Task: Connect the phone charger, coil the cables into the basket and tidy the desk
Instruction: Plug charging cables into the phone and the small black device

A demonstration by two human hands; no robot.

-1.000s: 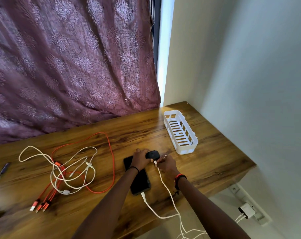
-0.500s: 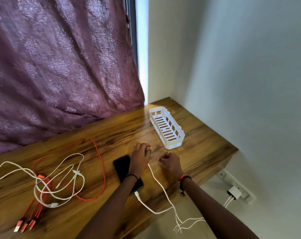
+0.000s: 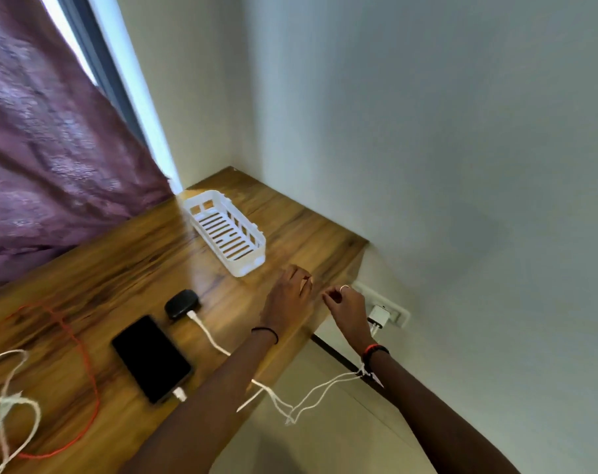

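Note:
A black phone (image 3: pixel 150 357) lies on the wooden desk (image 3: pixel 119 268) with a white cable plugged into its near end. Beside it sits a small black case (image 3: pixel 183 304) with a second white cable (image 3: pixel 208 336) plugged in. Both cables hang off the desk edge toward the white charger adapter (image 3: pixel 379 316) in the wall socket. My left hand (image 3: pixel 287 295) hovers over the desk's right end, fingers relaxed, holding nothing. My right hand (image 3: pixel 345 302) is past the desk edge, just left of the adapter, fingers curled on nothing I can see. The white slotted basket (image 3: pixel 227 232) holds nothing.
A loose red cable (image 3: pixel 85 371) and a tangled white cable (image 3: pixel 6 405) lie on the desk at the left. A purple curtain (image 3: pixel 51 148) hangs behind the desk. A white wall runs along the right, with the socket plate (image 3: pixel 398 313) below desk height.
Both hands have let go of the black case and its cable and moved right, toward the desk edge and the wall socket. My view has swung right.

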